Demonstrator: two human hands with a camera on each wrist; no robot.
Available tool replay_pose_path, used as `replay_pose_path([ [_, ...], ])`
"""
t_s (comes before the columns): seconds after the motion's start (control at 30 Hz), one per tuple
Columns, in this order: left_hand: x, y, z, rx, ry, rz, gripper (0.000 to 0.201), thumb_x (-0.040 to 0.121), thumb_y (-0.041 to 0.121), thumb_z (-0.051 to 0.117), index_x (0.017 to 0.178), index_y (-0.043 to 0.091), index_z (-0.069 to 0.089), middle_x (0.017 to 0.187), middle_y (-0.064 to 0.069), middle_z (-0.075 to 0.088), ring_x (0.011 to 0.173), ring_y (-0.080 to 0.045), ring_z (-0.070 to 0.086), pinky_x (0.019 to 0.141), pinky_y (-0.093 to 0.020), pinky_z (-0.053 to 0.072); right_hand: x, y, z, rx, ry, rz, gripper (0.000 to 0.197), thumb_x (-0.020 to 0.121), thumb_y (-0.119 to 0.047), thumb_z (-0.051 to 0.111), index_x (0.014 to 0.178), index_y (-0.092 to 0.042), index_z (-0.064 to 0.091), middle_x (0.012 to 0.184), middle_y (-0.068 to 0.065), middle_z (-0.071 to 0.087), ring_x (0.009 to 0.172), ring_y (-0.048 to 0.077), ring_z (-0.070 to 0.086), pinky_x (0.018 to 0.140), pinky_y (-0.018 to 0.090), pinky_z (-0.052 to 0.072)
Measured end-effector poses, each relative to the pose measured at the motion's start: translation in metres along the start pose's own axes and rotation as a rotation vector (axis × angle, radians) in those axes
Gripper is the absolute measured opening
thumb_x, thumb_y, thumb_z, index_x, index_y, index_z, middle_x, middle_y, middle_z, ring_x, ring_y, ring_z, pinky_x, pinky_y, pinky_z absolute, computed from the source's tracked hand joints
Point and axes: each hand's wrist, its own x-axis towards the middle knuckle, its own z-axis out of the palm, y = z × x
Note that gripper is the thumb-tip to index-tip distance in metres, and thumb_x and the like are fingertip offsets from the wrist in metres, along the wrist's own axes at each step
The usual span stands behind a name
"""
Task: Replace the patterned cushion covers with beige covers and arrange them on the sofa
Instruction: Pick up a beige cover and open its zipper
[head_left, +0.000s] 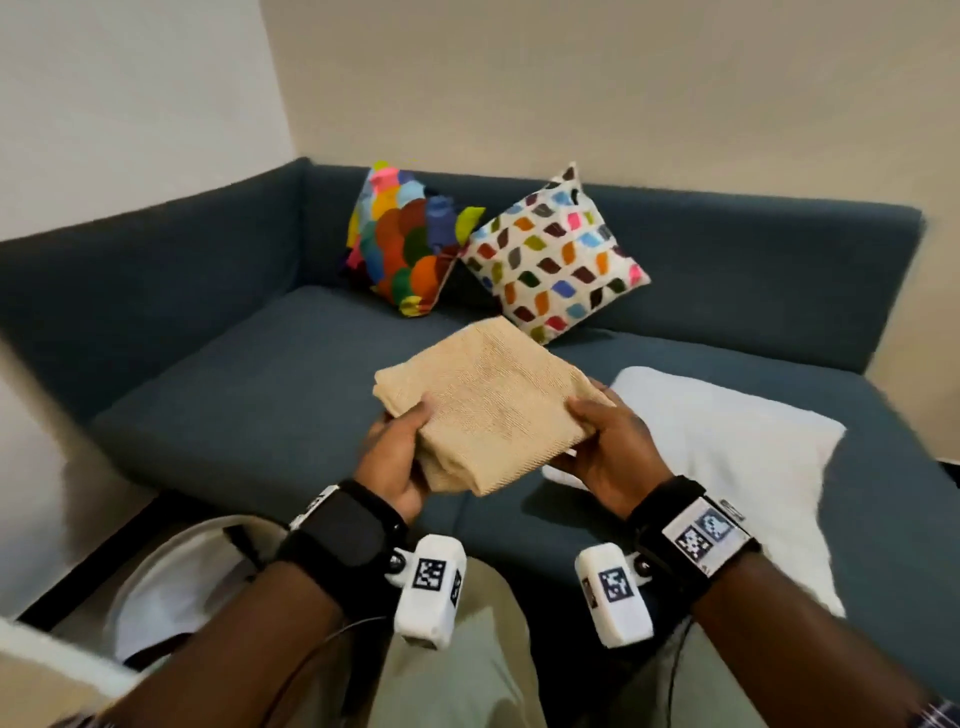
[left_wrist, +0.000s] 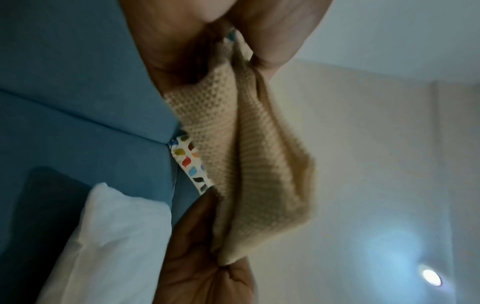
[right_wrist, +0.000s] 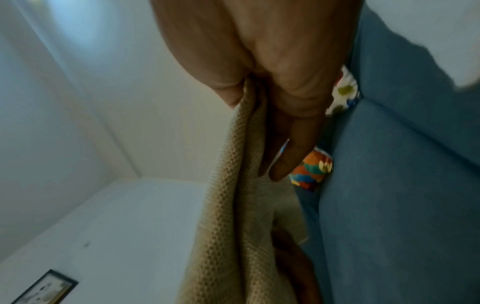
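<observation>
Above the sofa (head_left: 234, 374) seat, the folded beige cover (head_left: 483, 400) is pinched at its near edge by the left hand (head_left: 397, 457) and right hand (head_left: 602, 447). Shake it open and find the opening first (the bare white insert (head_left: 727, 441) lies just beside), keeping both thumbs clamped on the cloth.

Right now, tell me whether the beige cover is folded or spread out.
Folded. The beige cover is a compact layered bundle, held between the left hand and right hand; the left wrist view shows stacked layers.
</observation>
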Motion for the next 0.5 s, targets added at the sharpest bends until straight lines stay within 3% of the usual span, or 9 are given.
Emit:
replay_pose_path([
  [0.1, -0.002, -0.018, 0.037, 0.064, -0.027, 0.069, 0.041, 0.094, 0.013, 0.066, 0.134, 0.010, 0.056, 0.122, -0.014, 0.070, 0.111, -0.029, 0.068, 0.085, -0.045, 0.060, -0.011, -0.010, -0.044, -0.421, 0.164, -0.111, 0.044, 0.096, -0.008, 0.058, 0.132, -0.030, 0.050, 0.133, 0.006, 0.055, 0.114, 0.025, 0.059, 0.084, 0.040, 0.055],
  [0.2, -0.007, -0.033, 0.065, 0.193, -0.083, 0.118, 0.029, 0.093, 0.016, 0.068, 0.120, 0.006, 0.063, 0.115, -0.016, 0.072, 0.111, -0.033, 0.068, 0.093, -0.047, 0.056, -0.019, -0.008, -0.066, -0.965, 0.246, -0.329, 0.032, 0.091, -0.032, 0.072, 0.120, -0.038, 0.060, 0.135, -0.009, 0.054, 0.128, 0.012, 0.048, 0.108, 0.036, 0.040],
  [0.27, -0.011, -0.043, 0.079, 0.292, -0.132, 0.165, 0.028, 0.090, 0.023, 0.072, 0.113, 0.008, 0.066, 0.109, -0.016, 0.074, 0.106, -0.033, 0.070, 0.094, -0.050, 0.056, -0.030, -0.009, -0.063, -0.896, 0.138, -0.309, 0.033, 0.087, -0.054, 0.069, 0.115, -0.037, 0.066, 0.129, -0.013, 0.061, 0.123, 0.007, 0.054, 0.102, 0.032, 0.043],
  [0.3, -0.013, -0.047, 0.085, 0.328, -0.161, 0.190, 0.030, 0.088, 0.026, 0.074, 0.112, 0.009, 0.066, 0.107, -0.015, 0.075, 0.104, -0.032, 0.071, 0.094, -0.053, 0.055, -0.035, -0.008, -0.058, -0.739, 0.041, -0.246, 0.040, 0.084, -0.056, 0.070, 0.117, -0.034, 0.066, 0.127, -0.010, 0.065, 0.117, 0.007, 0.061, 0.095, 0.029, 0.049],
  [0.37, -0.017, -0.055, 0.094, 0.358, -0.205, 0.227, 0.041, 0.083, 0.035, 0.077, 0.113, 0.010, 0.066, 0.106, -0.013, 0.075, 0.101, -0.030, 0.072, 0.094, -0.056, 0.055, -0.041, 0.002, -0.049, -0.553, -0.110, -0.141, 0.054, 0.078, -0.045, 0.081, 0.125, -0.025, 0.062, 0.126, -0.004, 0.067, 0.108, 0.011, 0.069, 0.088, 0.031, 0.058],
  [0.43, -0.020, -0.058, 0.099, 0.386, -0.224, 0.257, 0.052, 0.077, 0.045, 0.076, 0.113, 0.010, 0.065, 0.105, -0.011, 0.075, 0.100, -0.029, 0.073, 0.093, -0.054, 0.056, -0.042, 0.012, -0.044, -0.578, -0.112, -0.184, 0.060, 0.077, -0.035, 0.087, 0.129, -0.023, 0.059, 0.125, -0.003, 0.068, 0.106, 0.016, 0.071, 0.091, 0.040, 0.060],
  [0.5, -0.019, -0.060, 0.098, 0.398, -0.219, 0.275, 0.065, 0.072, 0.058, 0.075, 0.113, 0.008, 0.065, 0.103, -0.013, 0.075, 0.098, -0.029, 0.073, 0.089, -0.049, 0.059, -0.041, 0.019, -0.043, -0.539, -0.084, -0.230, 0.050, 0.081, -0.028, 0.084, 0.125, -0.018, 0.062, 0.120, 0.002, 0.071, 0.106, 0.023, 0.071, 0.094, 0.046, 0.058],
])
